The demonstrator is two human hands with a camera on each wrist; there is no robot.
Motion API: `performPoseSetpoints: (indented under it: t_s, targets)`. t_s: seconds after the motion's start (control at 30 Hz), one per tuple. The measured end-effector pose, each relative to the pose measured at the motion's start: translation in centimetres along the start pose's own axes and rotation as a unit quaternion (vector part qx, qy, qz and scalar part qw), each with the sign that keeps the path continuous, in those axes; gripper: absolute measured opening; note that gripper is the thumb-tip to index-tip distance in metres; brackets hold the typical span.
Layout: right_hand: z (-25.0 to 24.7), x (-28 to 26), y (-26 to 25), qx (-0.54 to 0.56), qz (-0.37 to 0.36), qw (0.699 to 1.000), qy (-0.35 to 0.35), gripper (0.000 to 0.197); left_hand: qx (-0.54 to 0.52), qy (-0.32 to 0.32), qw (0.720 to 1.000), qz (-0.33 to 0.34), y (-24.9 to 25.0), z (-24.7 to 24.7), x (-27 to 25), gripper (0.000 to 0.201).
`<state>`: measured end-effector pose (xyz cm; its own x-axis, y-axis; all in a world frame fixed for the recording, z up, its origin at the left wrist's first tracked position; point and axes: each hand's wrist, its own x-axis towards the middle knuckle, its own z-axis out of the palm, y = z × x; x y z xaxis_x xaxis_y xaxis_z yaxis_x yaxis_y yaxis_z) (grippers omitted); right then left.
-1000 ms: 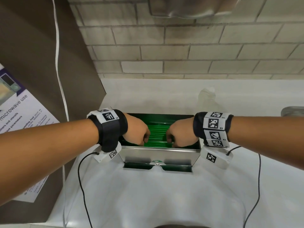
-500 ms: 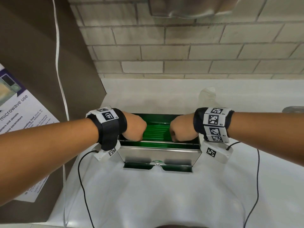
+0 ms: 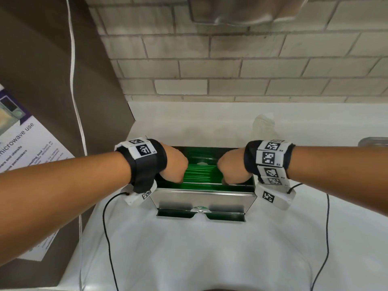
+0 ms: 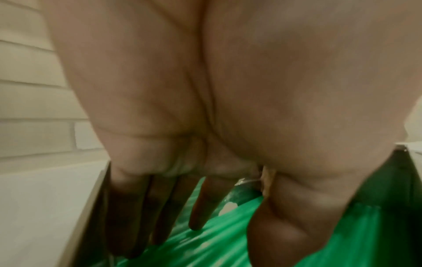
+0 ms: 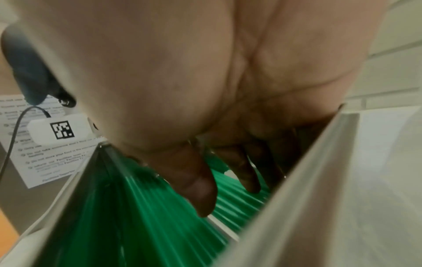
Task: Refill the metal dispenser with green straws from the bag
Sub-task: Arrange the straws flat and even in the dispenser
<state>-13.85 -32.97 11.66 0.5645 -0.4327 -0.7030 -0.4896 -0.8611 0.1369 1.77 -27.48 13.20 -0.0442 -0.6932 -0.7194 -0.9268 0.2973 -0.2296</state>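
The metal dispenser [image 3: 201,199] stands open-topped on the white counter, with green straws [image 3: 199,174] lying side by side inside. My left hand [image 3: 174,166] reaches into its left end and my right hand [image 3: 231,169] into its right end. In the left wrist view, straight fingers [image 4: 198,204] point down and touch the straws [image 4: 228,243]. The right wrist view shows the thumb [image 5: 196,189] and fingers [image 5: 246,173] resting on the straws [image 5: 141,216] beside the metal wall [image 5: 308,180]. A crumpled clear bag [image 3: 265,124] lies behind the dispenser on the right.
The brick wall [image 3: 210,70] rises just behind the counter [image 3: 189,248]. On the left are a brown panel with a microwave notice [image 3: 21,148] and a hanging white cord [image 3: 77,101]. A metal object [image 3: 373,141] pokes in at the right edge.
Both hands have drawn a little apart and shifted slightly toward the back of the dispenser, so more of the straws shows between them.
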Motion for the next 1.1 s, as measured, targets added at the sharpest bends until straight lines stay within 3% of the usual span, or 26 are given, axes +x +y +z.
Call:
performPoseSetpoints:
  t_s: [0.1,0.3,0.57,0.67,0.77,0.9,1.1]
  targets:
    - [-0.1,0.0,0.0,0.02,0.0,1.0,0.014,0.043,-0.024,0.0,1.0,-0.003,-0.2,-0.1,0.1,0.039]
    - [-0.3,0.1,1.1,0.071,0.009,0.996,0.058,0.039,-0.072,0.069,0.995,0.001,-2.0,-0.3,0.0,0.041]
    - [0.7,0.6,0.0,0.094,-0.038,0.995,-0.003,0.039,-0.043,-0.001,0.999,0.027,-0.6,1.1,0.4,0.035]
    - [0.3,0.3,0.3,0.131,-0.036,0.991,0.009,0.036,-0.048,0.008,0.998,0.028,-0.6,1.2,0.2,0.032]
    - [0.0,0.3,0.5,0.117,-0.037,0.99,0.072,0.038,-0.077,0.018,0.996,0.035,-0.8,1.3,0.4,0.034]
    - [0.8,1.1,0.0,0.081,-0.025,0.996,0.029,0.041,-0.096,0.019,0.993,0.069,-0.6,1.5,0.7,0.027]
    - [1.2,1.0,0.1,0.074,-0.036,0.996,0.035,0.039,-0.093,-0.006,0.993,0.071,-0.3,1.6,0.6,0.028]
